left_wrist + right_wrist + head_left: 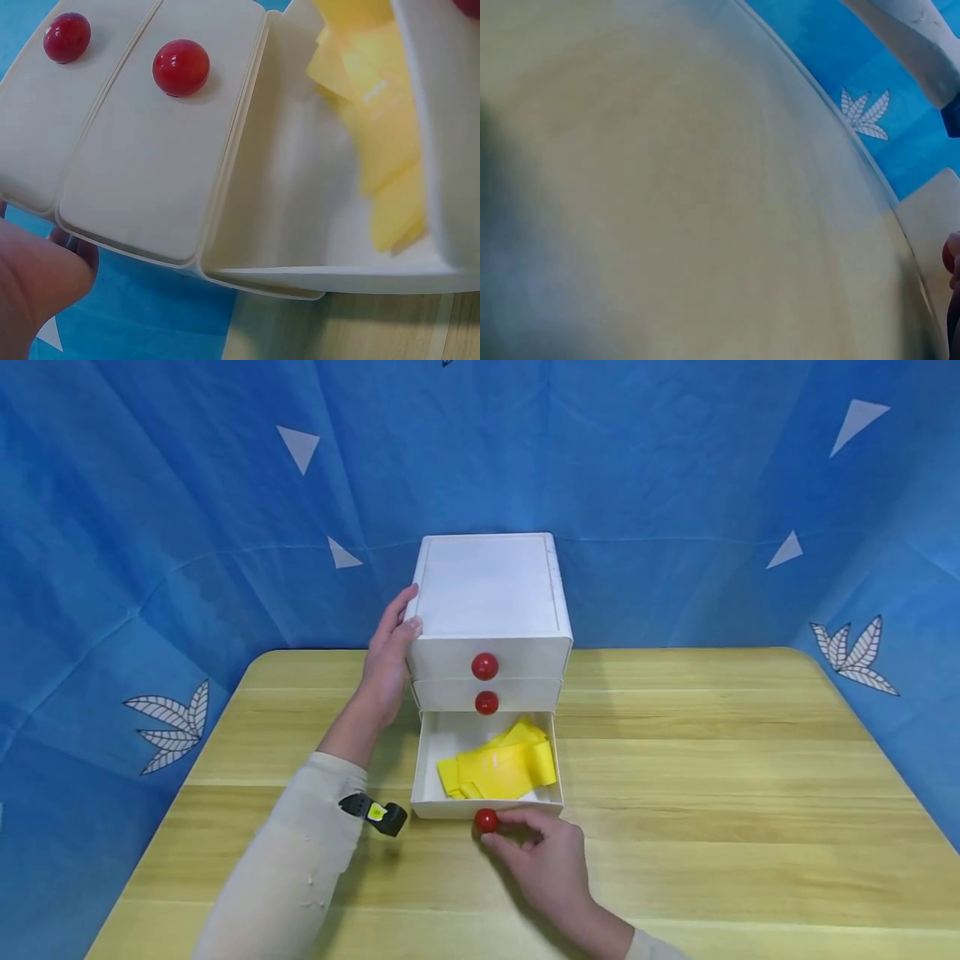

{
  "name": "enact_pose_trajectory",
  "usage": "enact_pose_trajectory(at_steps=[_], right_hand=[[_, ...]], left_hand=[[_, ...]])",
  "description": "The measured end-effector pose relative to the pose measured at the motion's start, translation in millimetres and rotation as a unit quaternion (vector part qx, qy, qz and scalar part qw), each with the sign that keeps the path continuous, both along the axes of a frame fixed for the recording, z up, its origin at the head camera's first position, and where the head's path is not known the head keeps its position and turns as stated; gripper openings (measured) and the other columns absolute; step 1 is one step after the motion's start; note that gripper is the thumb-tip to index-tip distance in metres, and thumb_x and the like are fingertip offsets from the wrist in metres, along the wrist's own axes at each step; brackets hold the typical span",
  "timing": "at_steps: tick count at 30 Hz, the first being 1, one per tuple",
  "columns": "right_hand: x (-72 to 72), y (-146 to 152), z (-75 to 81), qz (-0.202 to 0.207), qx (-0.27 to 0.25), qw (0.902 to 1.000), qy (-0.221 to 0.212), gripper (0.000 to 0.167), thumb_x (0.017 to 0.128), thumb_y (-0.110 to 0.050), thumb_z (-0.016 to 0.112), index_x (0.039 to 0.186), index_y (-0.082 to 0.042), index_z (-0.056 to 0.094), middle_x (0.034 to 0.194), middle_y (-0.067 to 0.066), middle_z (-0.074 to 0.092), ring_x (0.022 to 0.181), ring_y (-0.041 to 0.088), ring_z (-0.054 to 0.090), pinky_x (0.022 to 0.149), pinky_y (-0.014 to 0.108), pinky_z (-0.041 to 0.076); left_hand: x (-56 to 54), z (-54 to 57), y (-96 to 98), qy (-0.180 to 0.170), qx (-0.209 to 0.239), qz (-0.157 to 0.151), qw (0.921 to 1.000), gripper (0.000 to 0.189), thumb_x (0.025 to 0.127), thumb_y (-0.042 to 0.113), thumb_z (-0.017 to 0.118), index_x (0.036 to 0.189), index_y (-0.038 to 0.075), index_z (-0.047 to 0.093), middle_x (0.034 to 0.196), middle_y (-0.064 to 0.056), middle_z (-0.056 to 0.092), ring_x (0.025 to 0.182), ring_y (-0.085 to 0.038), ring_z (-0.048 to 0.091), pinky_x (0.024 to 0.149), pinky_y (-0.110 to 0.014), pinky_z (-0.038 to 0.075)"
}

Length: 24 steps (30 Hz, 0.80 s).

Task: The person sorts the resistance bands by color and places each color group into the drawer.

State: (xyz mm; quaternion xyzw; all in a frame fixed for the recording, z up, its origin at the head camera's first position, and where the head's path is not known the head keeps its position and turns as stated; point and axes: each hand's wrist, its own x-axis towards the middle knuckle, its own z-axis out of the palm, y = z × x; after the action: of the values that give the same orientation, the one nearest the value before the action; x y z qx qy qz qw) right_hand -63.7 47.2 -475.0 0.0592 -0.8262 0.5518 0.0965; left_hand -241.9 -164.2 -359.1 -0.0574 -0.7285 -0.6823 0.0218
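Observation:
A small white drawer cabinet (487, 585) stands at the back of the table, with three red round knobs on its fronts. Its bottom drawer (442, 739) is pulled out and holds folded yellow cloth or strips (498, 768). My left hand (386, 668) rests against the cabinet's left side, near the top front corner; part of it also shows at the edge of the left wrist view. Between thumb and forefinger, my right hand (547, 864) pinches the bottom drawer's red knob (486, 820). The right wrist view catches only a sliver of this hand and knob.
The wooden table (712, 777) extends to both sides of the cabinet. Behind it hangs a blue cloth (637, 485) with white triangles and leaf prints. A black strap (375, 812) sits on the left sleeve.

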Motion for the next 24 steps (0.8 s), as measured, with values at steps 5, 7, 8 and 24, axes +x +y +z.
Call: enact_pose_trajectory(at_steps=[5, 7, 8, 24], right_hand=[[-4.8, -2, 2.1, 0.0, -0.01, 0.9999, -0.008, 0.024, 0.072, -0.013, 0.091, 0.09, -0.021, 0.078, 0.09, -0.013, 0.073, 0.046, 0.006, 0.047, 0.04, 0.021, 0.04], [-7.7, -2, 2.7, -0.002, -0.013, 0.9999, -0.01, 0.023, 0.073, -0.012, 0.09, 0.091, -0.021, 0.078, 0.091, -0.013, 0.073, 0.046, 0.007, 0.048, 0.041, 0.022, 0.041], [-9.1, -3, 2.8, -0.003, -0.016, 0.9998, -0.009, 0.023, 0.073, -0.012, 0.09, 0.091, -0.02, 0.078, 0.092, -0.012, 0.073, 0.046, 0.007, 0.048, 0.041, 0.023, 0.042], [-34.7, -4, 5.1, -0.02, -0.004, 0.9998, 0.003, 0.021, 0.075, -0.01, 0.089, 0.092, -0.017, 0.079, 0.091, -0.009, 0.074, 0.047, 0.009, 0.053, 0.044, 0.025, 0.046]], left_hand=[[-1.0, -1.4, -0.3, 0.006, 0.006, -0.002, 1.0, 0.05, 0.104, 0.038, 0.039, 0.153, 0.041, 0.034, 0.159, 0.01, 0.026, 0.141, -0.019, 0.028, 0.109, -0.055, 0.031], [-0.9, -1.2, -0.2, 0.008, 0.008, -0.003, 0.9999, 0.05, 0.104, 0.038, 0.039, 0.154, 0.04, 0.034, 0.159, 0.009, 0.026, 0.141, -0.02, 0.028, 0.11, -0.055, 0.03], [-0.7, -1.0, -0.1, 0.008, 0.008, -0.003, 0.9999, 0.05, 0.104, 0.038, 0.039, 0.153, 0.041, 0.034, 0.159, 0.01, 0.026, 0.141, -0.02, 0.028, 0.11, -0.054, 0.031], [-1.0, 0.4, 0.2, -0.002, 0.007, -0.002, 1.0, 0.05, 0.104, 0.037, 0.039, 0.153, 0.042, 0.034, 0.16, 0.01, 0.025, 0.142, -0.019, 0.028, 0.11, -0.055, 0.03]])
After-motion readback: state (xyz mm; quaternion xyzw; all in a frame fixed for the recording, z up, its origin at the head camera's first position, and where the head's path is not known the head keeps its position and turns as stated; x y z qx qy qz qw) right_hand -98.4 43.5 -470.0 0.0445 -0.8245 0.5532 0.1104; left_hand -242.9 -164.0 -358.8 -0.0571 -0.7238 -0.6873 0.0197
